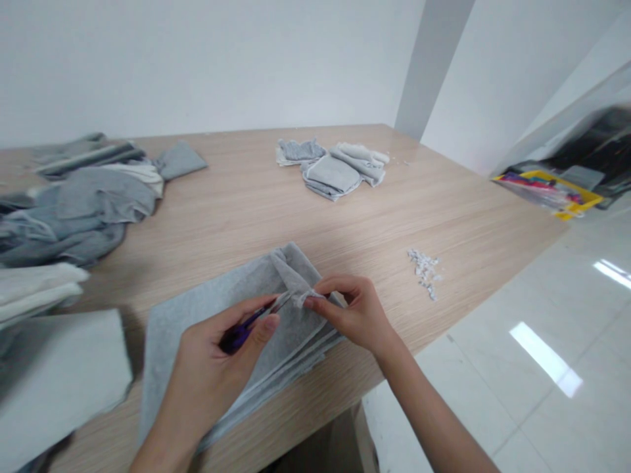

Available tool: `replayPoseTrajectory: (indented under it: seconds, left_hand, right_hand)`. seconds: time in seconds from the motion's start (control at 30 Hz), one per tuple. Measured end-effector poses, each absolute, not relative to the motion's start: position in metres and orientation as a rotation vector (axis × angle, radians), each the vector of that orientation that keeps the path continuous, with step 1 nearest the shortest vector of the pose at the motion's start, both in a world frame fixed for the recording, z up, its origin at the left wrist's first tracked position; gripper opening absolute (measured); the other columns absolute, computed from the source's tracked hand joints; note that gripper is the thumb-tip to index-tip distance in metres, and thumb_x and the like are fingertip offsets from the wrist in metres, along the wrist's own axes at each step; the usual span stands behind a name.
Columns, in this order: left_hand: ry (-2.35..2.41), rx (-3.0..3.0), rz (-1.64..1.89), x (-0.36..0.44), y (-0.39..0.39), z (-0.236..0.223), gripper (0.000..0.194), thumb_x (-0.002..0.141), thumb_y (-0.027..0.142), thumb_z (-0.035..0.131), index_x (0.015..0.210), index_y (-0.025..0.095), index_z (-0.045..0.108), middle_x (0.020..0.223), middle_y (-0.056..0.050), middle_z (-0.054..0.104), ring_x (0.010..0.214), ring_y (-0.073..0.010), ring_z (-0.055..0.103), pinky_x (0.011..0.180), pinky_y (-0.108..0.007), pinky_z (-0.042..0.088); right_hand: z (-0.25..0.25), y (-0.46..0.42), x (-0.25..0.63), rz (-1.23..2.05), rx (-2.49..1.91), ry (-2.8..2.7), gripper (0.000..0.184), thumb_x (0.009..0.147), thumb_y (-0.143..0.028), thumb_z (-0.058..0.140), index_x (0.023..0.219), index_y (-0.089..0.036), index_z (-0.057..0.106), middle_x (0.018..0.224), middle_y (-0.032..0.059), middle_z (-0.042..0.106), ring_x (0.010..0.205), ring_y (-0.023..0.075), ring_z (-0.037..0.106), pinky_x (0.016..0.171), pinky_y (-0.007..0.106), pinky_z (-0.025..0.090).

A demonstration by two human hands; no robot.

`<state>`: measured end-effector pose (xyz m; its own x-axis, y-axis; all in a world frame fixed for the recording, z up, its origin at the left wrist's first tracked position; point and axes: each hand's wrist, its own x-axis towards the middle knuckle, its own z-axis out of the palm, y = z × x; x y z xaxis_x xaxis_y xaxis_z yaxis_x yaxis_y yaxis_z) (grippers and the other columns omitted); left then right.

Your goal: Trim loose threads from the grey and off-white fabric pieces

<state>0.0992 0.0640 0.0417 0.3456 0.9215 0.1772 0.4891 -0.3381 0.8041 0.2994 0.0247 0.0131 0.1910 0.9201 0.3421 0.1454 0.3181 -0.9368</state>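
Observation:
A folded grey towel (217, 309) lies at the near edge of the wooden table (276, 210). My left hand (217, 355) is closed round small purple-handled scissors (251, 323), whose blades point at a raised corner of the towel. My right hand (352, 312) pinches that corner, or a tag on it, between thumb and forefinger right at the blade tips.
A heap of grey and white cloths (73, 203) covers the table's left side. Pale folded cloths (54, 374) lie at the near left. Folded grey towels (335, 167) sit at the back. Small white scraps (424, 269) lie to the right. A yellow tray (557, 190) stands on the floor.

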Motion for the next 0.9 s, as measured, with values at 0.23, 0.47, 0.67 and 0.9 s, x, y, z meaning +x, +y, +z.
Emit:
replayPoseTrajectory:
  seconds: [0.23, 0.47, 0.67, 0.9]
  left_hand:
    - [1.224, 2.174, 0.777, 0.096, 0.054, 0.026, 0.036, 0.078, 0.046, 0.071, 0.111, 0.030, 0.070, 0.099, 0.002, 0.078, 0.084, -0.0201, 0.074, 0.081, -0.031, 0.060]
    - [1.153, 2.394, 0.425, 0.081, 0.059, -0.004, 0.034, 0.088, 0.031, 0.055, 0.119, 0.038, 0.067, 0.116, 0.005, 0.074, 0.104, -0.0226, 0.071, 0.093, -0.039, 0.055]
    - [1.213, 2.376, 0.374, 0.067, 0.061, -0.014, 0.033, 0.090, 0.038, 0.053, 0.120, 0.041, 0.066, 0.116, 0.006, 0.074, 0.103, -0.0227, 0.070, 0.092, -0.039, 0.054]
    - [1.244, 2.388, 0.350, 0.073, 0.058, -0.011, 0.033, 0.091, 0.036, 0.051, 0.120, 0.039, 0.067, 0.116, 0.004, 0.074, 0.105, -0.0249, 0.070, 0.093, -0.042, 0.053]
  right_hand:
    - [0.015, 0.002, 0.290, 0.565, -1.127, -1.529, 0.015, 0.085, -0.013, 0.067, 0.093, -0.022, 0.076, 0.093, 0.0045, 0.075, 0.086, 0.0168, 0.069, 0.078, 0.029, 0.054]
    - [0.001, -0.029, 0.269, 0.355, -1.255, -1.723, 0.022, 0.093, -0.013, 0.057, 0.107, -0.021, 0.072, 0.105, 0.0069, 0.074, 0.098, 0.0194, 0.069, 0.087, 0.031, 0.056]
    - [-0.004, -0.040, 0.287, 0.259, -1.390, -1.333, 0.022, 0.092, -0.011, 0.055, 0.100, -0.021, 0.072, 0.090, 0.0031, 0.077, 0.081, 0.0150, 0.073, 0.076, 0.024, 0.057]
    - [0.009, 0.002, 0.315, 0.256, -1.568, -1.355, 0.016, 0.084, -0.019, 0.068, 0.098, -0.020, 0.075, 0.089, 0.0048, 0.075, 0.078, 0.0171, 0.068, 0.072, 0.028, 0.053]
